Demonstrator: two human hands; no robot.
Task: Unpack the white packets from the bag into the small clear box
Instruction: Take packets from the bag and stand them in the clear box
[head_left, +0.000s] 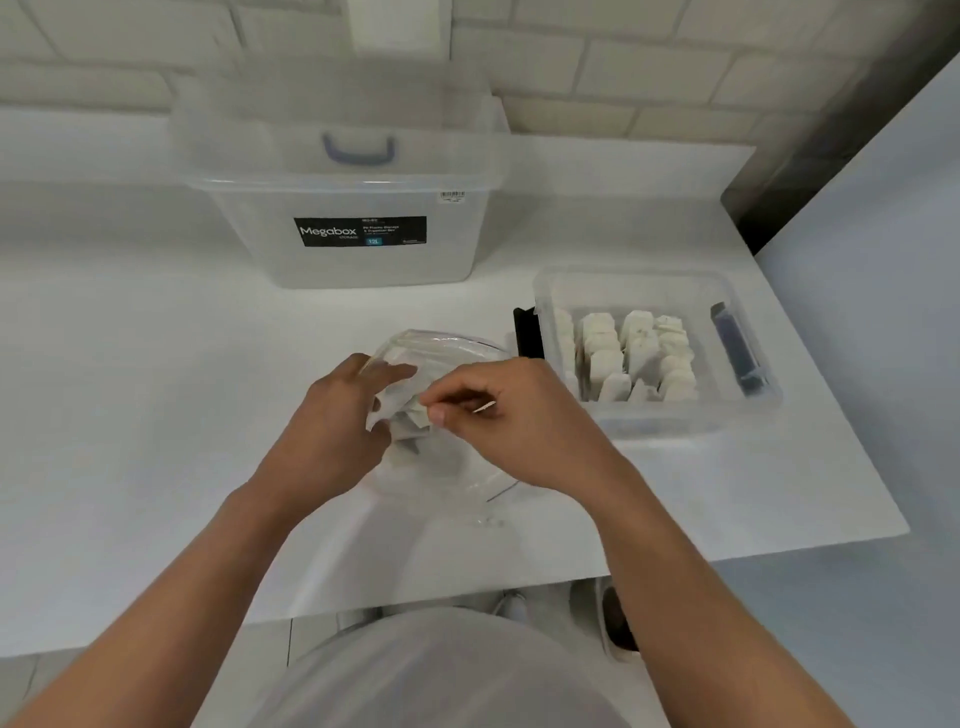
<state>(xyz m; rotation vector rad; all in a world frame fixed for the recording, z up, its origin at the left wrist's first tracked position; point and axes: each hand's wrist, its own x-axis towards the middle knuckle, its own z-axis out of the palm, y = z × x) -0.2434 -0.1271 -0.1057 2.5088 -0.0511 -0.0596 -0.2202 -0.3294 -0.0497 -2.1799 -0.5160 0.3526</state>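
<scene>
A clear plastic bag (441, 467) lies on the white table in front of me, with white packets (410, 423) showing inside it. My left hand (337, 421) grips the bag's open mouth on its left side. My right hand (498, 421) reaches into the opening from the right, its fingers pinching at a packet or the bag's edge; I cannot tell which. The small clear box (660, 415) stands to the right, holding several white packets (631, 358) upright in rows.
A large clear Megabox storage box (353, 228) with a blue handle stands at the back centre. A black object (525, 332) sits against the small box's left side. The table's right edge (831, 395) runs close past the small box. A brick wall is behind.
</scene>
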